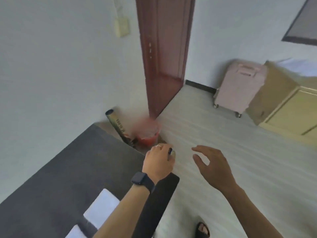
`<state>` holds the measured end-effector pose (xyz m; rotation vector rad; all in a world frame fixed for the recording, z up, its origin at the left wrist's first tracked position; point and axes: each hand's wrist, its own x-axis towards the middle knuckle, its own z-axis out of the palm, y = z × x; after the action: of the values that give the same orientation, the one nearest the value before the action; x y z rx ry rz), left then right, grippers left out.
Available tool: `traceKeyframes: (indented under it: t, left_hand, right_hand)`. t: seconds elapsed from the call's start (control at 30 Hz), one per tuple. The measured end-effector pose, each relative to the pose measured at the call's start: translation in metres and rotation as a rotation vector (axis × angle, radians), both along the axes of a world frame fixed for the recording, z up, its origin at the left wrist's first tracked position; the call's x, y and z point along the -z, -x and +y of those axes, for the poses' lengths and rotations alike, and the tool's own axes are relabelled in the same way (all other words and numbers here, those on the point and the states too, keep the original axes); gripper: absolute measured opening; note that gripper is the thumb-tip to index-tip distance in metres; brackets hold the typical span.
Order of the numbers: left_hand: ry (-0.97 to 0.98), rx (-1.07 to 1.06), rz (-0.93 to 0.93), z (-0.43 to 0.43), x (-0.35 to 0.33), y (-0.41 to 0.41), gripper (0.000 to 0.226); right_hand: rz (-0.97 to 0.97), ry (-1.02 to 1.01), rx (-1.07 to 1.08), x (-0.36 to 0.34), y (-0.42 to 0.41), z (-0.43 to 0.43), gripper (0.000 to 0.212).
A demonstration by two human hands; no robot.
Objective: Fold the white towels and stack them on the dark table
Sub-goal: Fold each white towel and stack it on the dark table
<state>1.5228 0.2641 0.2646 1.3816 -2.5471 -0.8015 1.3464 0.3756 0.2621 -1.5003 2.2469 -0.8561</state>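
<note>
From where I stand, the person is at the corner of the dark desk (51,177) with both hands lifted clear of the work. The left hand (158,162), a dark watch (142,180) on its wrist, hovers just past the desk's far corner. Its fingers are curled round a small object (171,153), dark-tipped and too blurred for me to name. The right hand (212,167) hangs beside it over the floor (223,134), fingers spread and slack, holding nothing. The white towels (101,208) lie back behind the left hand, under its forearm, on the near part of the desk. Two white pieces show with a dark gap between them, and I cannot tell whether they are neatly squared. This looks to me like a break between towels, with the hands about to go for the next one. The left hand should first be freed by setting that small thing on bare desk to its left, well away from the towels, since a clean fold wants both hands on the corners. No loose towel lies near either hand. Something white sits far beyond the right hand, by the yellow cabinet (291,114), but it is too smeared to call. Whatever comes next should be spread on the open desk left of the left hand, edges matched, then laid square on the folded ones. The red bucket (148,133) just ahead of the left hand could catch a trailing hem.
</note>
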Motion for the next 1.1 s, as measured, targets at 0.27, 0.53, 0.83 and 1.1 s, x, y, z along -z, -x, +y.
traceKeyframes:
  t: [0.27,0.53,0.83,1.1]
  left_hand:
    - [0.258,0.303,0.132,-0.016,-0.051,0.221,0.052]
    - [0.413,0.379,0.237,-0.024,-0.095,0.451,0.049]
    - [0.414,0.450,0.256,-0.071,-0.102,0.649,0.047]
    - [0.446,0.564,0.248,-0.171,-0.109,0.844,0.046]
  right_hand:
    - [0.173,0.231,0.341,-0.044,0.196,0.050,0.025]
    - [0.322,0.266,0.448,-0.089,0.416,0.077,0.027]
    - [0.321,0.264,0.565,-0.108,0.605,0.052,0.031]
    - [0.300,0.209,0.665,-0.105,0.781,-0.022,0.034]
